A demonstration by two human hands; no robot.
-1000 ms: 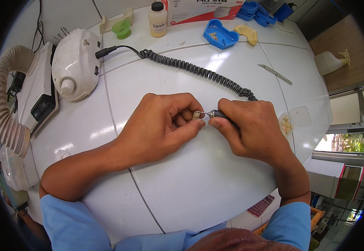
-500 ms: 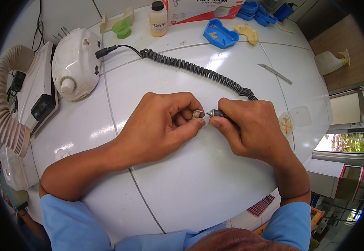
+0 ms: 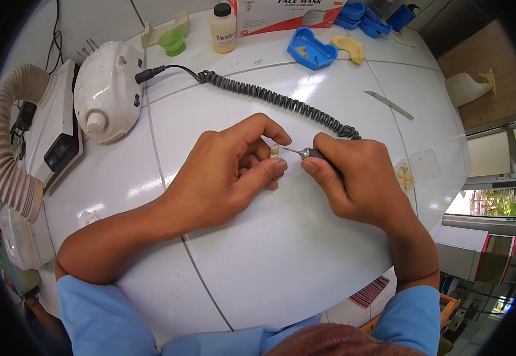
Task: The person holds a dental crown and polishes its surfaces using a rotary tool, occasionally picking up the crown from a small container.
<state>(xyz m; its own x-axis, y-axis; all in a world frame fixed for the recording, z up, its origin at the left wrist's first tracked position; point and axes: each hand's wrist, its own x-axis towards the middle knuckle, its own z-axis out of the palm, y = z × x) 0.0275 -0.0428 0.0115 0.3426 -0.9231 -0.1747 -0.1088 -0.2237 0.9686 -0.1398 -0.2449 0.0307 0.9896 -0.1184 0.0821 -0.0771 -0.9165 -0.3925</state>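
Observation:
My left hand pinches a small cream-coloured piece, like a dental crown, between thumb and fingers, its index finger raised off it. Facing it, my right hand grips a rotary handpiece with a dark body and a metal collar. The thin bur at the handpiece's front points left at the crown, and a small gap shows between them. A coiled black cord runs from behind my right hand to the white control box at the left.
A ribbed hose curves at the far left. Along the back stand a green cup, a bottle, a mask box, a blue tray and a yellowish dental cast. To the right lie a knife and a clear container.
My left index finger has lifted and the crown has turned more upright in my grip. The bur has drawn back slightly to the right, away from the crown.

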